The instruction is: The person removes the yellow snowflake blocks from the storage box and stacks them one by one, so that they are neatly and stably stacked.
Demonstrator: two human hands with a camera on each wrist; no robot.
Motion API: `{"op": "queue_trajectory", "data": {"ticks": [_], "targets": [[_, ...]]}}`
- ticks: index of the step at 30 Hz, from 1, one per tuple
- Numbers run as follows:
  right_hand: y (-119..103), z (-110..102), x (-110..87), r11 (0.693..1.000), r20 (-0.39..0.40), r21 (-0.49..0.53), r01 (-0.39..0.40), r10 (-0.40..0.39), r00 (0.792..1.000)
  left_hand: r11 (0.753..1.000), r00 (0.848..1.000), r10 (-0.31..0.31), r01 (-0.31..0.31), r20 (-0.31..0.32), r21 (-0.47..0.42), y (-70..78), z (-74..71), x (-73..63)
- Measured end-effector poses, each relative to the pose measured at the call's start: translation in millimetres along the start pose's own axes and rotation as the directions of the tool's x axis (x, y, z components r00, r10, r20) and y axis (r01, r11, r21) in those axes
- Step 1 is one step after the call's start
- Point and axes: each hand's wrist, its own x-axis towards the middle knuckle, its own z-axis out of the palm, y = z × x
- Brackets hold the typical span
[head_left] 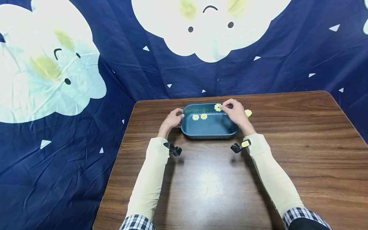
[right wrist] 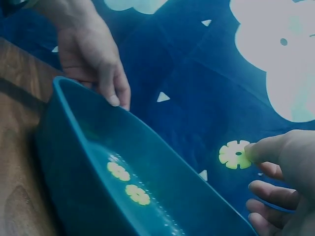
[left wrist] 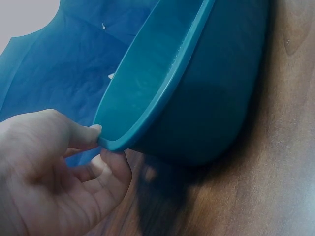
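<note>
A dark teal plastic basin [head_left: 210,127] stands on the wooden table. My left hand [head_left: 173,118] pinches its left rim, thumb at the inside edge and fingers below, as the left wrist view shows. Between thumb and fingertip my right hand [head_left: 237,112] holds a yellow flower-shaped disc [right wrist: 235,154] with a small centre hole, near the basin's back right rim. Two similar yellow discs lie inside the basin: one disc [head_left: 195,117] at the left and another disc [head_left: 203,116] right beside it.
Just right of my right hand, more yellow flower-shaped pieces [head_left: 248,112] lie on the wooden table [head_left: 302,143]. A dark blue cloth [head_left: 120,64] with cloud prints hangs behind the table and along its left side.
</note>
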Motion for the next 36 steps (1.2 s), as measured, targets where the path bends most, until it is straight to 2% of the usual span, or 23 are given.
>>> {"op": "queue_trajectory", "data": {"ticks": [6, 15, 22, 31, 36], "targets": [[5, -11, 1.7, 0.998, -0.055, 0.05, -0.03, 0.033, 0.998, 1.0, 1.0, 0.0, 0.0, 0.001, 0.005, -0.6, -0.4, 0.3], [20, -28, 0.2, 0.992, -0.085, 0.076, -0.097, 0.103, 0.991, 1.0, 1.0, 0.0, 0.0, 0.004, -0.002, -1.1, -0.2, -0.1], [29, -37, -0.7, 0.988, -0.131, 0.109, -0.107, 0.121, 0.984, 1.0, 1.0, 0.003, -0.003, 0.001, -0.006, -1.6, 0.2, -0.2], [48, -53, -3.1, 0.98, -0.192, 0.147, -0.133, 0.16, 0.968, 1.0, 1.0, 0.002, -0.002, -0.001, 0.002, -1.4, 0.6, 0.2], [60, -59, -4.7, 0.978, -0.234, 0.124, -0.167, 0.193, 0.953, 1.0, 1.0, 0.007, -0.007, 0.002, -0.007, -1.0, 1.1, 0.6]]}}
